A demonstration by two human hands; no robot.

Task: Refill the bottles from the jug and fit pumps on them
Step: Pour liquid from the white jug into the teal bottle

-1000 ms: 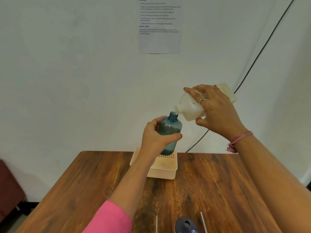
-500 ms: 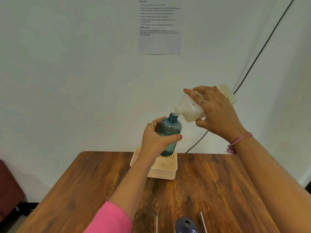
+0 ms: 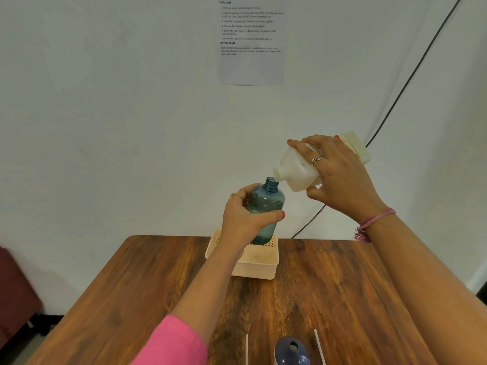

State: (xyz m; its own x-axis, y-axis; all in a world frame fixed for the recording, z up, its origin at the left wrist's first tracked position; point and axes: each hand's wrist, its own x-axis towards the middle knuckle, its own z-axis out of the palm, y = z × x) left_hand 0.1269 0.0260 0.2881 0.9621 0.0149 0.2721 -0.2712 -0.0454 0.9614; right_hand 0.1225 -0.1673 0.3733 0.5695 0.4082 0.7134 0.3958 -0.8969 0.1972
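Wooden table, basket at 12 o'clock | left hand grips blue bottle | right hand grips jug, spout unchanged at bottle mouth | pour likely ongoing; flow not visible

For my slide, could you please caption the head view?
Right hand tips jug to bottle in left hand.

Pale plain wall evenly lit, printed paper sheet fixed high on it, black cable run diagonally down it, wood-grain surface set against it, dark red seat at left
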